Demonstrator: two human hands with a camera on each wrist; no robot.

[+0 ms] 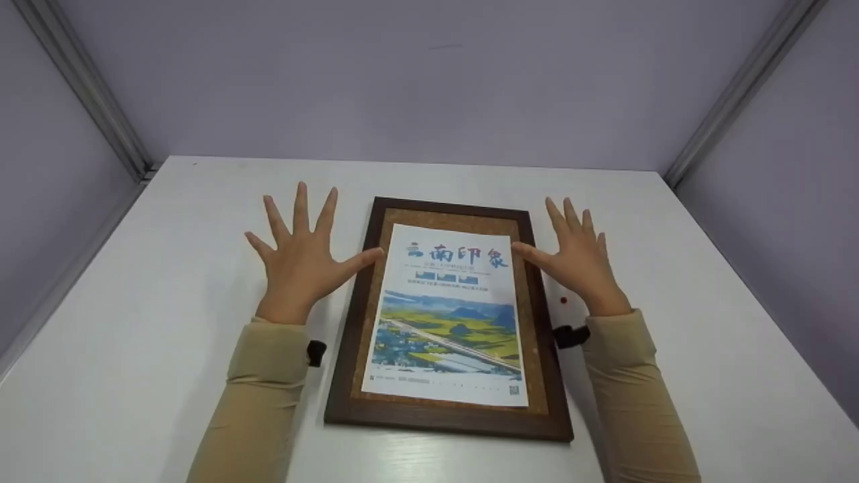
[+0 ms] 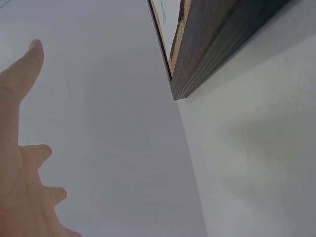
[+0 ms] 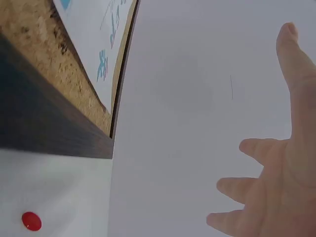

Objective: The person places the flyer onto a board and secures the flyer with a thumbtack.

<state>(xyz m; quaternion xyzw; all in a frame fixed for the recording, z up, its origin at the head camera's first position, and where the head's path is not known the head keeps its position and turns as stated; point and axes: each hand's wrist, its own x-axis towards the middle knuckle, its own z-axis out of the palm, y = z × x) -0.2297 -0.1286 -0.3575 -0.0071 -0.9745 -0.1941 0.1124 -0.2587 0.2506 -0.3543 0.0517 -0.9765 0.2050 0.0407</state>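
Observation:
A cork board with a dark wooden frame [image 1: 448,426] lies on the white table, slightly turned. On its cork surface [image 1: 535,349] rests a printed poster [image 1: 446,315] showing a landscape and large coloured Chinese characters. My left hand [image 1: 295,268] is held up at the board's left side, fingers spread and holding nothing. On the opposite side my right hand [image 1: 580,265] is likewise spread and bare of any object. Both wrist views show the hands raised apart from the frame. A small red round piece [image 3: 31,221] sits on the table near the frame's right edge.
The white table [image 1: 134,302] extends around the board on all sides. Pale walls [image 1: 429,87] enclose it at the back and both sides, with metal posts [image 1: 745,94] at the corners. Black straps [image 1: 570,335] are worn at the wrists.

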